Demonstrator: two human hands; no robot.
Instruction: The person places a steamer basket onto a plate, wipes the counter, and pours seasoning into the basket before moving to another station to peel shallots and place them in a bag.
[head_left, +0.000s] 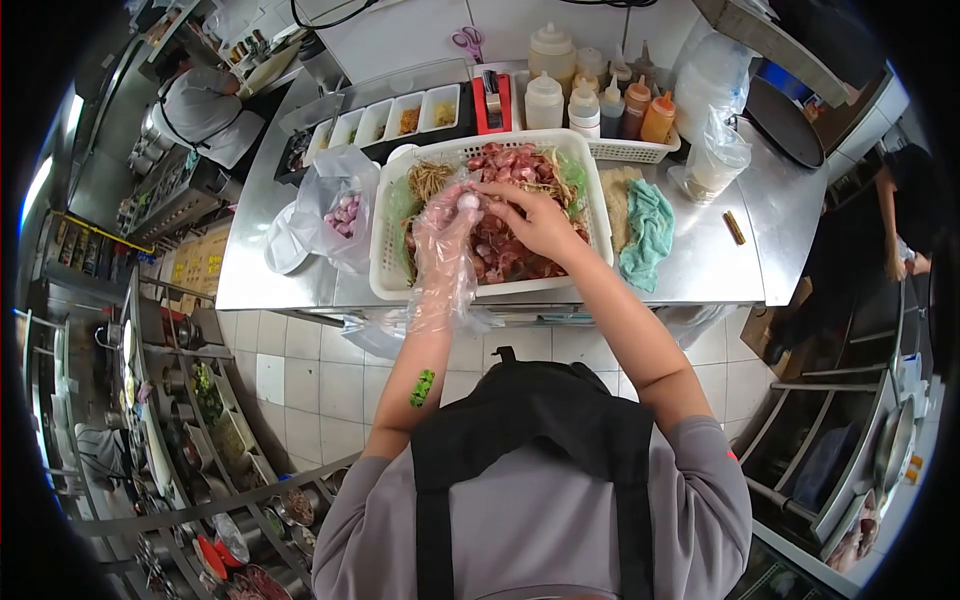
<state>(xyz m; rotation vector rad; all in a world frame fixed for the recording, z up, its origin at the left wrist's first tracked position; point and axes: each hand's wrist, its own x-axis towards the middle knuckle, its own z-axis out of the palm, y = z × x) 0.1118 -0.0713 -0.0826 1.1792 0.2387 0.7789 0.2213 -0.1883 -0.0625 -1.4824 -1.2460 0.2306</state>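
Note:
My left hand (443,222), in a clear plastic glove, is closed around a pale peeled shallot (468,202). My bare right hand (535,220) meets it from the right, its thumb and fingertips pinched at the shallot. Both hands are above a white plastic basket (390,278) holding red unpeeled shallots (510,162), dry stalks (430,180) and loose reddish skins. Green netting shows along the basket's inner sides. Left of the basket, an open plastic bag (362,180) contains peeled pinkish shallots (343,215).
Behind the basket stand a row of white condiment tubs (438,108), a red-framed device (492,103) and squeeze bottles (545,102). A teal cloth (646,235) lies to the right, near a black tray (785,122). Another person (208,112) stands at the far left, another at the right edge.

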